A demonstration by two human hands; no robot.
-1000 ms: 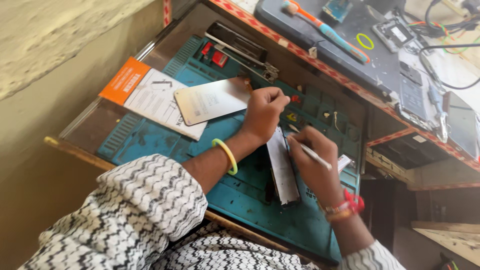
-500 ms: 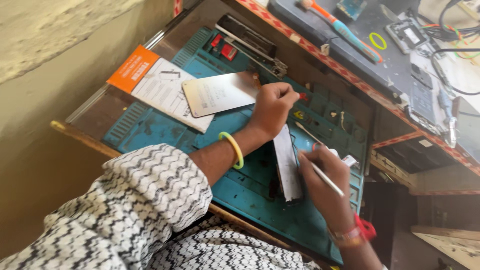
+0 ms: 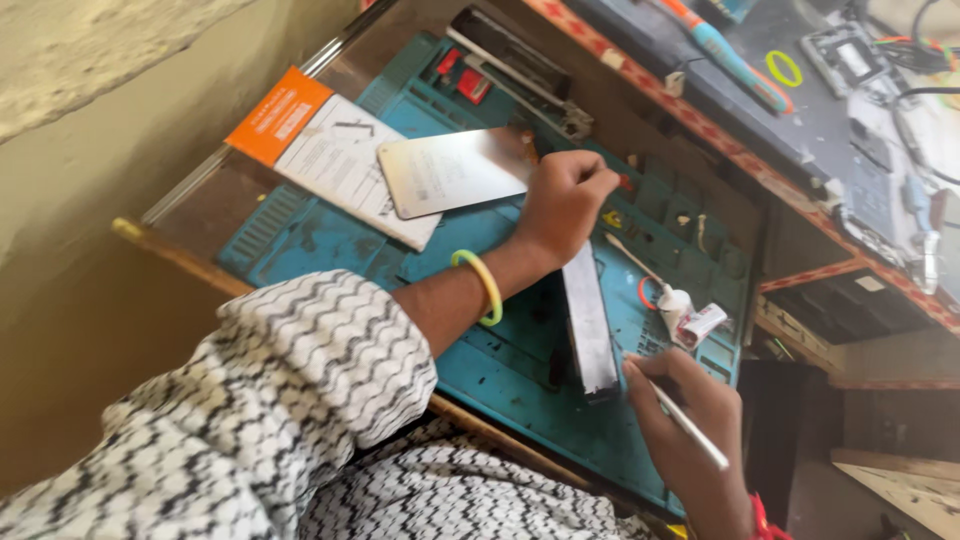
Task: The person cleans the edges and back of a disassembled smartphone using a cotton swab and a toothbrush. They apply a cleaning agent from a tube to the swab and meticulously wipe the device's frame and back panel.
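My left hand (image 3: 562,203) is closed in a fist on the far end of a long flat silvery panel (image 3: 588,318), which stands on edge on the teal work mat (image 3: 320,240). A yellow-green bangle (image 3: 482,285) circles that wrist. My right hand (image 3: 680,410) grips a thin white stick-like tool (image 3: 690,427) near the panel's near end, its tip close to the panel's lower corner. What my left fingers pinch, if anything, is hidden.
A silver rectangular plate (image 3: 455,170) lies on a white-and-orange leaflet (image 3: 330,155) at the mat's far left. A small white tube (image 3: 678,305) and a cotton swab (image 3: 630,255) lie right of the panel. Tools, a blue-handled screwdriver (image 3: 725,50) and cables sit on the far shelf.
My right hand has drawn back along the panel toward its near end with the white tool. My left hand stays on the far end. The camera has shifted slightly.
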